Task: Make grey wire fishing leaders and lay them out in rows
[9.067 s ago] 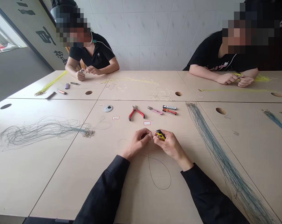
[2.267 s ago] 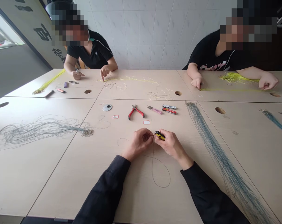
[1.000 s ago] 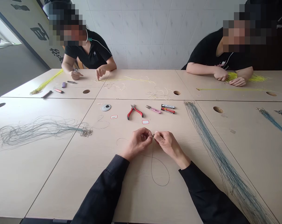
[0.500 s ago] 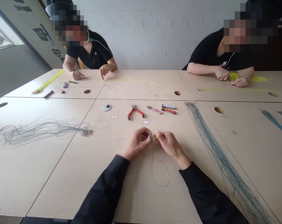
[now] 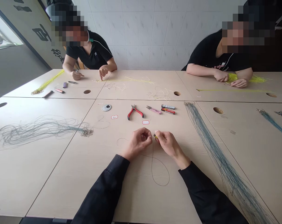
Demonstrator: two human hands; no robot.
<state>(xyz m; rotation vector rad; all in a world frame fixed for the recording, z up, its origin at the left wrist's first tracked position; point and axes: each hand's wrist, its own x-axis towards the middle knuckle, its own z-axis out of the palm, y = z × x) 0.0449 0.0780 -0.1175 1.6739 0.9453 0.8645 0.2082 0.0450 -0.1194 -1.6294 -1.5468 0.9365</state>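
My left hand (image 5: 141,138) is closed in a pinch at the middle of the table, its fingertips on a thin line. Beneath the hands the thin line (image 5: 163,185) hangs down and curls into a loop on the tabletop. My right hand (image 5: 169,144) is closed around a small black-and-yellow piece (image 5: 156,136), mostly hidden by thumb and fingers. Its dark tip points at my left fingertips, with a narrow gap between. Red-handled pliers (image 5: 135,112) lie just beyond my hands, handles towards me.
Pink snips (image 5: 153,109) and two batteries (image 5: 168,110) lie beyond my right hand; a round spool (image 5: 106,107) lies left of the pliers. Bundles of blue-grey line flank me, left (image 5: 61,132) and right (image 5: 208,140). Two people sit opposite with yellow strands (image 5: 259,78).
Both hands hold nearly the same pose and place. The view has shifted very slightly; the line's loop keeps its shape.
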